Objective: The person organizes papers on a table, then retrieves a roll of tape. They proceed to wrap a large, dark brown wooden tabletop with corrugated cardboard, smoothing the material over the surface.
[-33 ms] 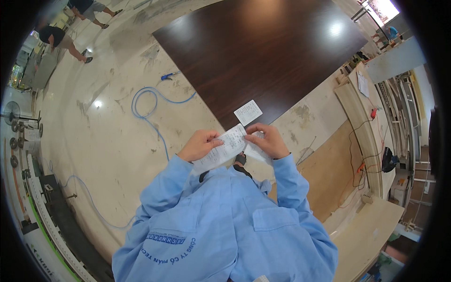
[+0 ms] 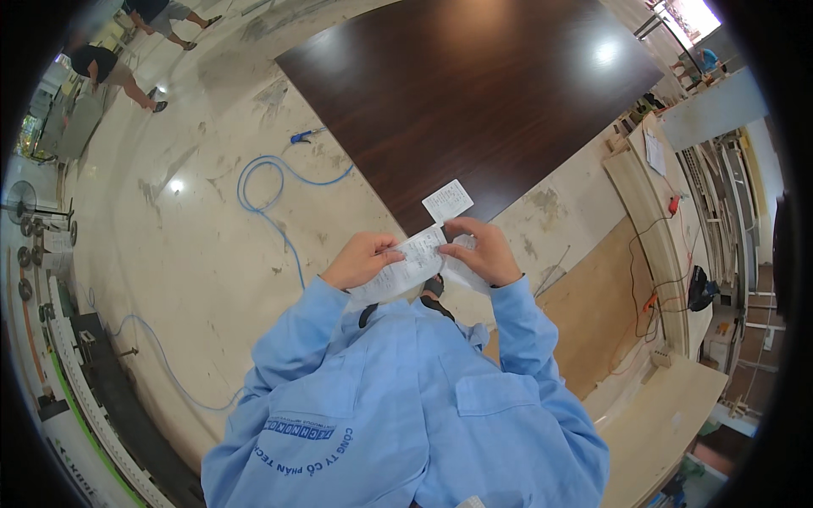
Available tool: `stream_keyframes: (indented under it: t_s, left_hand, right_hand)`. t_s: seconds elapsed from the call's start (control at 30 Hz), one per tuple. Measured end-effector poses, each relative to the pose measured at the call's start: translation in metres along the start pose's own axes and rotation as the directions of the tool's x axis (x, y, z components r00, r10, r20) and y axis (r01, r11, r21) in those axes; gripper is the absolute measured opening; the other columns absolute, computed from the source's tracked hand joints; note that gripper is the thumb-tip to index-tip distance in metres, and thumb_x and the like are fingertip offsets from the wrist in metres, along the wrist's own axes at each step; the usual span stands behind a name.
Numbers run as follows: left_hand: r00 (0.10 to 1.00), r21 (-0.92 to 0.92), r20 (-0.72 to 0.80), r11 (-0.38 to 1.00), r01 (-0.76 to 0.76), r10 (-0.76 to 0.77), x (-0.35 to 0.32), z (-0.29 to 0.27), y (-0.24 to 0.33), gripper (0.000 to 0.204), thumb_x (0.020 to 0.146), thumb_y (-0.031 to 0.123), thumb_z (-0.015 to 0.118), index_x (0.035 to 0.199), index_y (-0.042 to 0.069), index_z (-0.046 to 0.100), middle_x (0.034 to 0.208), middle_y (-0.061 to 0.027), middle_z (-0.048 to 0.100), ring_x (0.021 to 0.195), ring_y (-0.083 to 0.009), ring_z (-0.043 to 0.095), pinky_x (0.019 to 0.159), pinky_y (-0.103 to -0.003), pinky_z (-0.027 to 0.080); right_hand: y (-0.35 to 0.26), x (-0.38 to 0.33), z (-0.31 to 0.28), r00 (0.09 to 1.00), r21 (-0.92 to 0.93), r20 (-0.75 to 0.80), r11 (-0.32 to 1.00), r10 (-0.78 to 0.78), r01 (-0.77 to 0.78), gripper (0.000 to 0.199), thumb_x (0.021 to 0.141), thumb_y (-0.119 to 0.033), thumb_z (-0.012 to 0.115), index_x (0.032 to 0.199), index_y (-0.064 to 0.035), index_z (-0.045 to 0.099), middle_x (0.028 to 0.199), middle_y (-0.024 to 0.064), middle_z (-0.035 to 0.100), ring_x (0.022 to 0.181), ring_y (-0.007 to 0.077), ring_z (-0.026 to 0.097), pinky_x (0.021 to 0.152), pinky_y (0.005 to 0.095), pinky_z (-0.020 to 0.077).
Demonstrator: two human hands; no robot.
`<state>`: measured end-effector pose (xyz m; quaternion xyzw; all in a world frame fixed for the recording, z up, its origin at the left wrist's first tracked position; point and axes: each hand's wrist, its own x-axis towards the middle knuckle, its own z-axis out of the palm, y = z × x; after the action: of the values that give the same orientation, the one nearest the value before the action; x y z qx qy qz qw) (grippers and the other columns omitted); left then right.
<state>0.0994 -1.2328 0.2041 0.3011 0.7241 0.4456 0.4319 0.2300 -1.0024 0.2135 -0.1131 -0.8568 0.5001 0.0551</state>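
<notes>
A strip of printed white paper (image 2: 417, 253), which looks like labels, is held in front of my waist by both hands. My left hand (image 2: 362, 260) is closed on its left part, thumb on top. My right hand (image 2: 484, 252) pinches the strip near its upper right end. More white paper (image 2: 461, 273) hangs below my right fingers; whether it is one piece with the strip I cannot tell. Just beyond my fingertips, a printed white card or label (image 2: 448, 202) lies on the near corner of a dark brown wood-grain panel (image 2: 474, 93).
A blue air hose (image 2: 269, 207) coils over the floor on the left, close to a blue air gun (image 2: 302, 137). To the right stands a curved pale wooden piece (image 2: 652, 245) with cables and a red plug. Two people (image 2: 106, 68) are at the far left.
</notes>
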Motion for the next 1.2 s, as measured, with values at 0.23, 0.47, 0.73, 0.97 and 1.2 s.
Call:
stream_keyframes:
  t_s: [0.23,0.47,0.73,0.97,1.2]
  left_hand:
    - [0.991,0.098,0.021,0.986,-0.137,0.136,0.021,-0.015,0.013,0.013,0.089,0.010,0.069,0.094,-0.001,0.068,0.076,-0.0060,0.068,0.072,-0.0098,0.058,0.064,-0.031,0.048]
    - [0.964,0.186,-0.146,0.964,-0.192,0.221,0.008,-0.015,0.016,0.008,0.090,0.007,0.066,0.091,0.000,0.070,0.074,-0.0078,0.068,0.071,-0.0102,0.063,0.064,-0.028,0.049]
    - [0.779,-0.172,-0.625,0.968,-0.185,0.038,-0.008,-0.057,-0.013,0.015,0.091,0.009,0.062,0.103,0.003,0.067,0.079,-0.0109,0.071,0.074,-0.0174,0.068,0.066,-0.032,0.050]
    - [0.893,0.066,-0.444,0.997,-0.048,0.072,0.036,-0.033,-0.019,0.019,0.097,0.015,0.060,0.109,0.001,0.061,0.081,-0.0027,0.068,0.072,-0.0094,0.062,0.064,-0.028,0.048]
    - [0.986,-0.347,-0.162,0.933,-0.091,0.036,0.046,-0.022,0.007,0.023,0.098,0.014,0.061,0.117,0.002,0.061,0.098,-0.0011,0.068,0.086,-0.0083,0.062,0.080,-0.025,0.049]
  right_hand:
    - [-0.016,0.045,0.007,0.962,-0.093,0.251,0.987,-0.104,0.131,0.021,0.082,-0.023,0.074,0.095,-0.0073,0.072,0.089,0.0138,0.071,0.082,0.0286,0.068,0.073,0.0375,0.0518]
    - [0.021,0.055,0.003,0.936,0.331,0.353,0.938,-0.018,-0.107,0.012,0.087,-0.012,0.069,0.088,-0.0005,0.072,0.078,0.0045,0.069,0.073,0.0100,0.061,0.066,0.0282,0.0490]
    - [0.075,0.053,-0.033,0.918,0.380,-0.215,0.895,0.332,-0.235,0.010,0.087,-0.008,0.067,0.093,-0.0016,0.072,0.079,0.0022,0.068,0.075,0.0089,0.059,0.070,0.0263,0.0487]
    - [-0.020,0.054,-0.006,0.910,0.004,0.319,0.961,-0.264,0.277,0.008,0.081,-0.009,0.070,0.089,-0.0054,0.070,0.083,0.0080,0.070,0.078,0.0238,0.067,0.071,0.0342,0.0509]
    - [-0.053,0.080,0.011,0.921,-0.303,0.277,0.884,-0.275,0.355,0.009,0.080,-0.015,0.070,0.087,-0.0093,0.071,0.088,0.0052,0.070,0.082,0.0298,0.066,0.068,0.0411,0.0504]
